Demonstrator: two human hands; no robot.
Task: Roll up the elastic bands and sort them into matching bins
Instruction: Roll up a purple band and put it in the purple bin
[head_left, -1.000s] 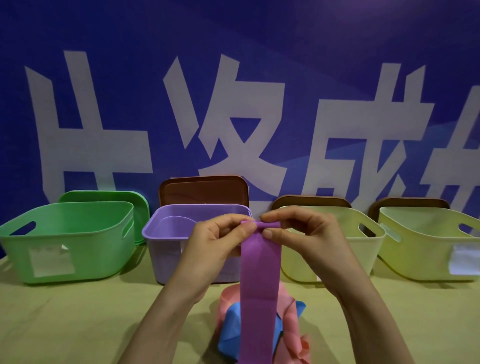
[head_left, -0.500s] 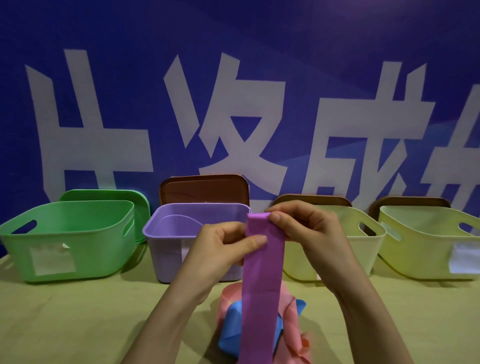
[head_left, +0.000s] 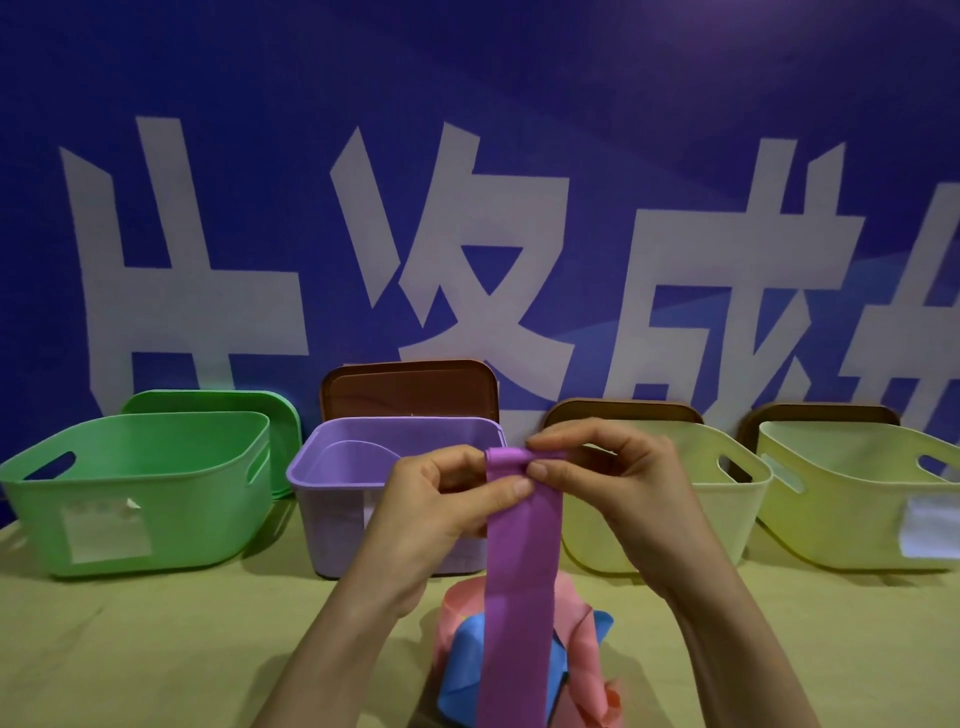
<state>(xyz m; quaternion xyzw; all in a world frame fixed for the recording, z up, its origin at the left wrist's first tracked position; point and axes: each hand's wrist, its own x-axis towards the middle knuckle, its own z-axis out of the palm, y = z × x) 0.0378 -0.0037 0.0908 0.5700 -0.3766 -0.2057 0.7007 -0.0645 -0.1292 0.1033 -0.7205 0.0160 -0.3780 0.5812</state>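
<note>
A long purple elastic band (head_left: 522, 582) hangs straight down in front of me, its top end curled into a small roll. My left hand (head_left: 441, 509) pinches the band just under the roll with thumb and fingers. My right hand (head_left: 608, 488) pinches the roll itself from the right. Behind the hands stands the purple bin (head_left: 332, 467). Under the hanging band, a pink band (head_left: 576, 629) and a blue band (head_left: 467, 660) lie in a loose heap on the table.
A green bin (head_left: 130, 467) stands at the left; two pale yellow-green bins (head_left: 727, 467) (head_left: 857, 478) stand at the right. Lids lean against the blue banner wall behind each bin. The tan table (head_left: 156, 649) stretches to both sides of the heap.
The band's top end, held flat half a second ago, is now curled over into a small roll between my fingertips. My left thumb has shifted onto the front of the band.
</note>
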